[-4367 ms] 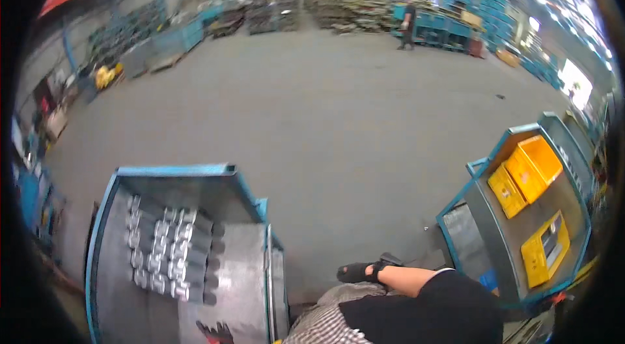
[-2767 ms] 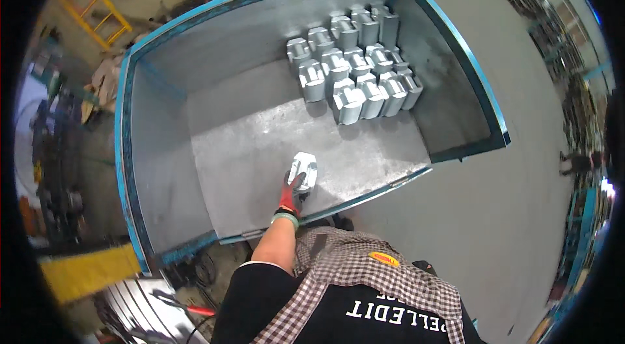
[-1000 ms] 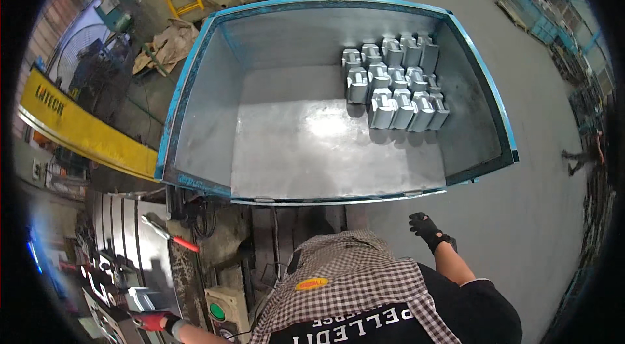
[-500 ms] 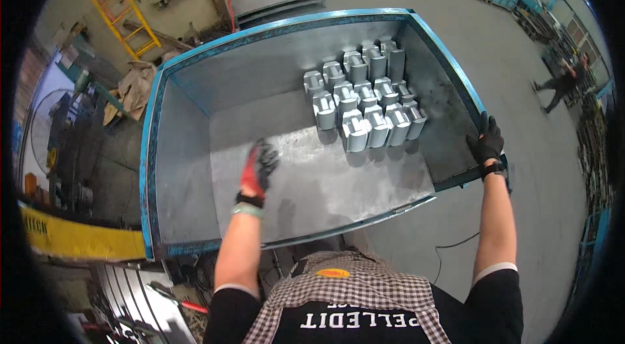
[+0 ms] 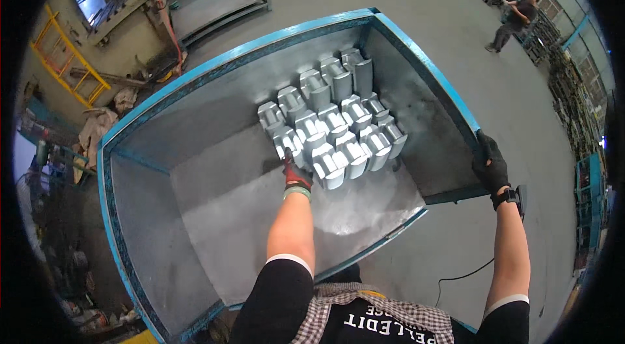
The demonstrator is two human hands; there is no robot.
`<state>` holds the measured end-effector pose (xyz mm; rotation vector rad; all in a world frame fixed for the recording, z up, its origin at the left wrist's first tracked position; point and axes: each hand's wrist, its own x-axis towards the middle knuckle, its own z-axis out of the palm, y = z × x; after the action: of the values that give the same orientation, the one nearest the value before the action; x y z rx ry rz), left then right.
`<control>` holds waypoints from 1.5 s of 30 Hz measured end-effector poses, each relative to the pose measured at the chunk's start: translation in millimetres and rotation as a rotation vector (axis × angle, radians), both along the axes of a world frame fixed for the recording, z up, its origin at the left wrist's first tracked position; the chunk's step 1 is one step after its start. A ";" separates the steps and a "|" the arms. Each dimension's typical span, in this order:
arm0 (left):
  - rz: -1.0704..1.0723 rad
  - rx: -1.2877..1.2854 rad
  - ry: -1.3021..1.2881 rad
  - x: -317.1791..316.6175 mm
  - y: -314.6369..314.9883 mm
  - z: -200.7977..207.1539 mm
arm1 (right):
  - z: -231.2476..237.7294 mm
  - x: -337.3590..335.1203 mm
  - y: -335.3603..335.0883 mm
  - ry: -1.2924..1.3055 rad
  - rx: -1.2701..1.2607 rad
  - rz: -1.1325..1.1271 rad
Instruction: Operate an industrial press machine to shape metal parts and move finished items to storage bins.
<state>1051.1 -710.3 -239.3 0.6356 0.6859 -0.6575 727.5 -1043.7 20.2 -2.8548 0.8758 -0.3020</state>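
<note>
Since half a second ago, the left hand (image 5: 297,173) has crossed the bin floor (image 5: 228,217) to the grey metal part (image 5: 287,142) at the left end of the middle row, while the right hand (image 5: 489,165) has stayed on the blue-edged rim (image 5: 433,61). Gloved in red and black, the left hand has bent fingers touching the near side of that part; whether they have closed on it cannot be told. The right hand, in a black glove, lies against the rim near its corner, and how tightly its fingers curl there is hidden.

Just right of the left hand and beyond it stand the other metal parts (image 5: 335,121), upright in three rows, close together. A green wristband (image 5: 297,194) sits below the left glove, a black wristband (image 5: 504,197) below the right.

Between the forearms, nearest the body, is a checked apron (image 5: 319,319). Left of the right forearm, a black cable (image 5: 467,277) trails over the ground. Far beyond the right hand, a person (image 5: 519,22) stands; far beyond the left, a yellow ladder (image 5: 70,61) leans.
</note>
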 end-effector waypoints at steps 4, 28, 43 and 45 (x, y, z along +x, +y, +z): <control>0.195 0.154 -0.229 7.2 -15.1 -35.9 | 5.1 5.0 9.8 0.019 -0.059 0.005; 0.130 -0.241 -0.128 -262.1 221.3 -43.8 | 0.6 -0.7 10.9 0.009 -0.024 0.089; 0.598 0.025 -0.482 -501.6 366.9 193.2 | -62.6 17.2 -114.2 -0.173 0.208 0.593; 0.726 -0.131 -0.786 -530.6 395.0 196.5 | -63.4 33.2 -111.8 -0.147 0.212 0.580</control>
<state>520.5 -315.3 -42.8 0.4241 0.0974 0.2350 760.7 -1155.4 -43.2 -2.6891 0.0321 -0.3155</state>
